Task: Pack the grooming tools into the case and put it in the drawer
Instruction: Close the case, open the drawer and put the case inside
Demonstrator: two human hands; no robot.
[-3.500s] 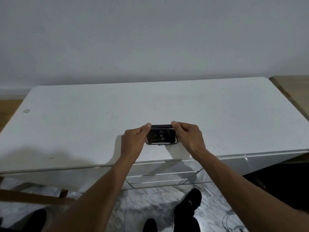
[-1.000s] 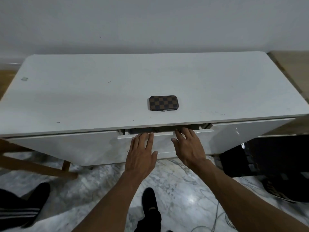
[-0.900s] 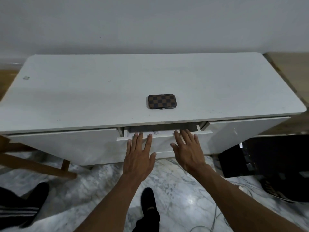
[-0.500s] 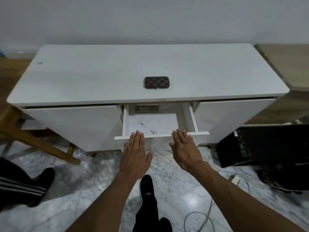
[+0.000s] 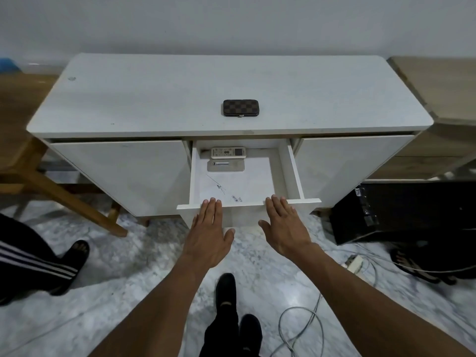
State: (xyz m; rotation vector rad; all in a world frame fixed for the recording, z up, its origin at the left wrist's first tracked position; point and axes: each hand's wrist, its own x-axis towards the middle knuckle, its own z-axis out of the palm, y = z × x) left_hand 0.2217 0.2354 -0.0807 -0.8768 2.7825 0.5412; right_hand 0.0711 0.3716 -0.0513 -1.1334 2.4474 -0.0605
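Checkered brown case (image 5: 240, 107) sits shut on the cabinet top (image 5: 154, 99); left hand (image 5: 208, 233) and right hand (image 5: 284, 228), fingers spread and holding nothing, touch the open drawer's front edge (image 5: 247, 203).

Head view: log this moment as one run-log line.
case: shut, on cabinet top | drawer: open | left hand, right hand: fingertips on drawer front, empty | case not yet in drawer
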